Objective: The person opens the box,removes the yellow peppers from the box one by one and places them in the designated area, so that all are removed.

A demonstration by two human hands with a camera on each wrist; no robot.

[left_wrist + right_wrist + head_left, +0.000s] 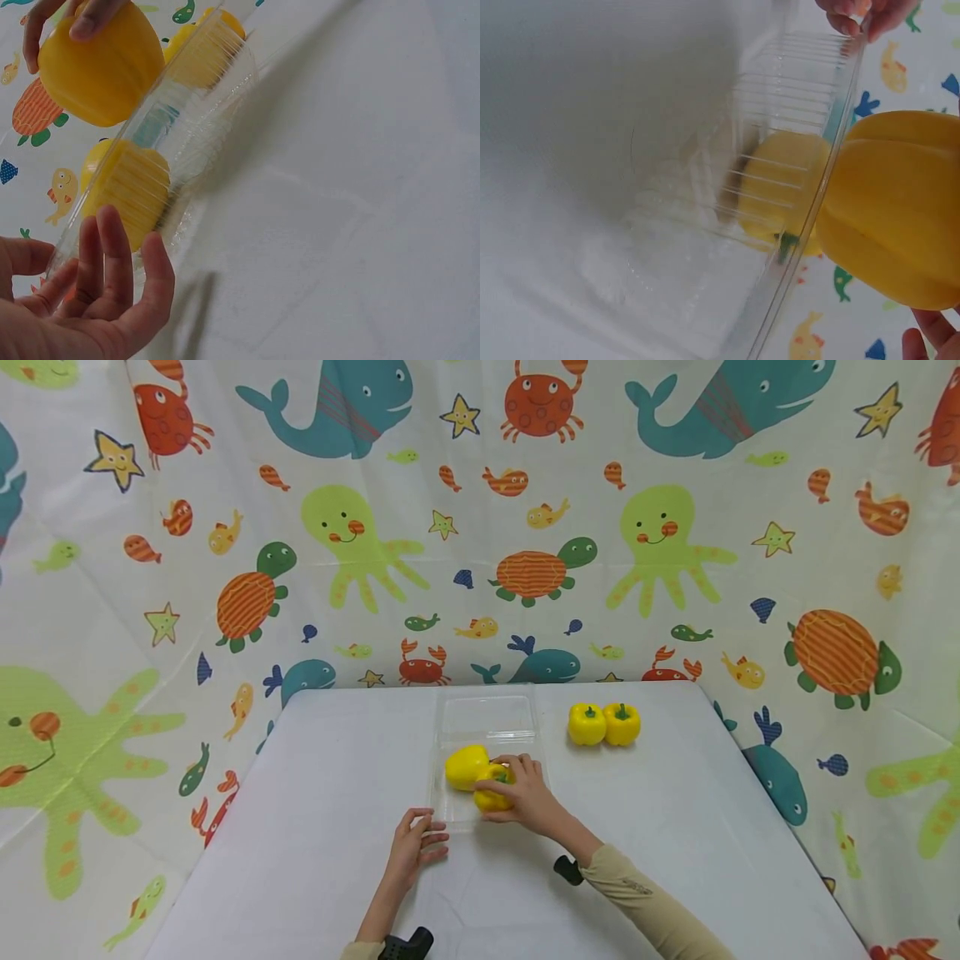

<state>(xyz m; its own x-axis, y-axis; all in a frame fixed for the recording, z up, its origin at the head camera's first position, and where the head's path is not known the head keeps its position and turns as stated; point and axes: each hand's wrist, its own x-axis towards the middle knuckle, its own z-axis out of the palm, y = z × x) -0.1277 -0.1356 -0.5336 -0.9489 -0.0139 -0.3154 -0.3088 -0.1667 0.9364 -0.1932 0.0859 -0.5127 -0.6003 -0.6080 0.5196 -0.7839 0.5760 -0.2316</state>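
Observation:
A yellow bell pepper (pixel 493 795) is gripped between the thumb and fingers of my right hand (pixel 528 797), at the front part of a clear plastic container (pixel 431 777). The left wrist view shows this pepper (pixel 105 67) at rim height, largely above the wall. Inside the container lies another yellow bell pepper (pixel 465 767), seen through the ribbed side in the right wrist view. My left hand (pixel 416 847) pinches the container's rim at its front left corner with thumb and index finger; the other fingers are spread loosely.
Two more yellow bell peppers (pixel 587 725) stand side by side to the right of the container, near the table's back edge. The container's clear lid (pixel 487 714) lies open toward the back. White cloth covers the table (pixel 330 760), with a sea-animal curtain (pixel 465 543) around it.

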